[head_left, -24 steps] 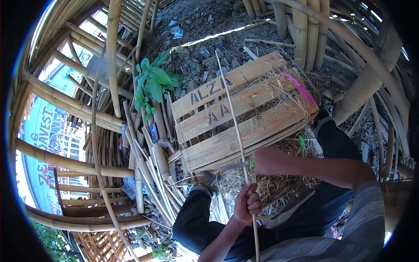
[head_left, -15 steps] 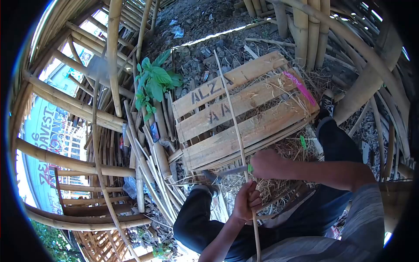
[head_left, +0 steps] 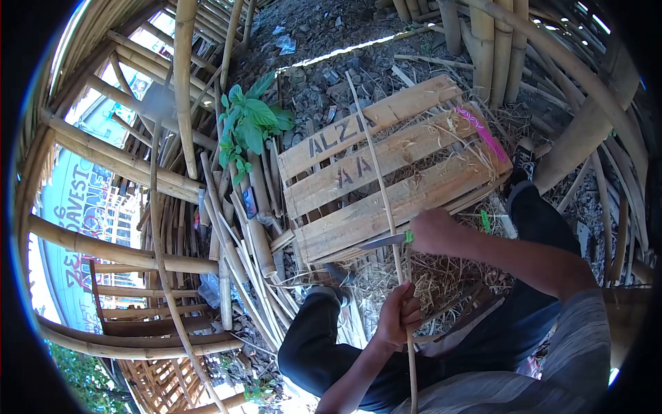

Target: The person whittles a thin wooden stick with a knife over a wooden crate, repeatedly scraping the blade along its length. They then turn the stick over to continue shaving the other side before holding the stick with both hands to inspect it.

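Observation:
My left hand is closed around a long, thin bamboo strip, which runs from my lap up over a wooden crate. In my right hand is a knife with a green handle, its blade pointing left and lying across the strip just above my left hand. The handle is mostly covered by my fingers. Stenciled letters and a pink mark show on the crate's slats. Pale shavings lie below the crate, between my legs.
A leafy green plant grows left of the crate. Split bamboo strips lie in a bundle by my left leg. Thick bamboo poles stand at the upper right, and a bamboo frame lines the left side. Rocky ground lies beyond the crate.
My right hand and the knife have moved up along the strip, away from my left hand. My left hand keeps its hold, and the whole view has shifted slightly.

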The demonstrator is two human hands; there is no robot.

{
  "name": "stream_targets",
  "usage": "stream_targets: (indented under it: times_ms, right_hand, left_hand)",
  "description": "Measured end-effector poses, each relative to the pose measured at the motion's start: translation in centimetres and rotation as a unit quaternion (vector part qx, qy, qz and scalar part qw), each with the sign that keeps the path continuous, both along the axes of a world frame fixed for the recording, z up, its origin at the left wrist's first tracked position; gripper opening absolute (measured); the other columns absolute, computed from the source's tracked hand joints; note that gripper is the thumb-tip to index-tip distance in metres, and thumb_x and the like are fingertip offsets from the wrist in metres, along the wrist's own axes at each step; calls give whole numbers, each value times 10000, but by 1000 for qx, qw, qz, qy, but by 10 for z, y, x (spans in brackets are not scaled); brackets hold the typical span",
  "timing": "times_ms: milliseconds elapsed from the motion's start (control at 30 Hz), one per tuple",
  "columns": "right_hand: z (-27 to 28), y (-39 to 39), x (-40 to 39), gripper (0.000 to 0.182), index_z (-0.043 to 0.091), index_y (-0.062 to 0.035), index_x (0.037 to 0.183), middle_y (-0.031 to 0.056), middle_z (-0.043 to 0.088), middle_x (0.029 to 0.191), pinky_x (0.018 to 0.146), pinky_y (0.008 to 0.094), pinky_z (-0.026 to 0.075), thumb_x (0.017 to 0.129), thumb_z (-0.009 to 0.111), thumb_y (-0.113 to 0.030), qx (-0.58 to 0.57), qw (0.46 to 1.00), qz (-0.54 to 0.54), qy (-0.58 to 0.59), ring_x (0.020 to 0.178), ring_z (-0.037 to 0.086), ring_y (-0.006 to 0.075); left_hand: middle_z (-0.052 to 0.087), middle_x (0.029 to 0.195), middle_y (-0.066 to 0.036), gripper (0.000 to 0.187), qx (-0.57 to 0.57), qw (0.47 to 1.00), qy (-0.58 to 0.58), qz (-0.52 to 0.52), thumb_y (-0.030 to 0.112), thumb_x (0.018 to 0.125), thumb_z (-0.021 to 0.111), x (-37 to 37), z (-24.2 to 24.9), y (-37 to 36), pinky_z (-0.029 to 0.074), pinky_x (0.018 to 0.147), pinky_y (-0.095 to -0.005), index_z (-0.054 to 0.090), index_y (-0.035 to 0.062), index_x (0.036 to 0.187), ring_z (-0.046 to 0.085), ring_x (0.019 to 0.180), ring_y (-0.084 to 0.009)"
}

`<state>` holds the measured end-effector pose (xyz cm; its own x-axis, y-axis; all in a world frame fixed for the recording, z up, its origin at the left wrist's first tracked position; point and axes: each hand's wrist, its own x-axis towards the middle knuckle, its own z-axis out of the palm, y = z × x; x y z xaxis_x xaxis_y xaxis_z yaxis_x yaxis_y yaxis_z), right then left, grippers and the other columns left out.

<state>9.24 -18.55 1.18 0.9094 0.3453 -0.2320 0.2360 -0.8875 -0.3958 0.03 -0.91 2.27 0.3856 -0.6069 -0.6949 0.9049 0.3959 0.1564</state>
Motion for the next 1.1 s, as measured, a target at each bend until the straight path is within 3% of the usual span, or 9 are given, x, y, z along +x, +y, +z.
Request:
stream_targets:
  times_ms: [33,100,167,200,367,500,633,1100]
  right_hand:
    - [-2,-9,11,177,637,-10,643,172,607,605,614,400,518,644,609,-184,-5,997,-64,-34,641,637,323]
    - [2,-14,14,172,641,-12,659,166,612,615,616,405,517,645,608,-180,-30,997,-66,-34,648,638,321]
    - [8,1,-4,186,642,-5,683,173,618,640,620,411,517,650,601,-183,21,999,-25,6,662,637,322]
    - [15,12,-12,202,642,4,705,187,620,660,635,414,515,652,589,-184,14,998,14,64,672,634,330]
    - [7,14,-18,202,641,-7,698,187,624,674,632,416,512,646,586,-194,33,998,14,45,680,635,328]
    - [3,-10,8,199,642,-17,721,180,633,707,620,419,510,646,592,-195,-20,998,-50,-27,680,638,321]
    - [8,-9,6,206,639,-3,778,180,637,740,650,416,514,673,590,-174,-8,996,-72,43,727,641,323]
    - [9,-2,-2,216,640,11,747,196,630,713,654,408,517,683,584,-188,22,996,-63,61,707,638,336]
  left_hand:
    - [155,471,70,361,0,1000,0,-1,355,936,371,-1,0,1,109,327,-208,281,191,628,131,360,-48]
    - [154,473,71,356,-49,999,-6,-8,350,934,377,-1,-1,4,115,331,-209,286,190,629,136,362,-49]
    - [153,472,70,349,-82,997,3,-4,343,933,380,2,-8,5,119,333,-210,291,191,631,141,361,-50]
    - [154,472,69,344,-65,998,-2,-4,341,931,383,2,-9,5,119,333,-210,295,191,635,142,361,-50]
    - [155,471,67,332,8,1000,-6,-4,342,927,392,0,-6,3,120,332,-210,303,190,646,143,360,-50]
    - [160,468,67,333,-35,999,-14,0,348,926,395,2,-3,2,123,332,-208,302,188,649,150,359,-50]
    - [162,467,66,335,-50,999,-17,-2,349,926,394,3,-1,2,120,332,-209,297,187,649,149,359,-49]
    - [167,488,64,316,-49,998,-24,-5,332,918,420,3,-6,4,128,359,-209,328,185,654,166,391,-48]
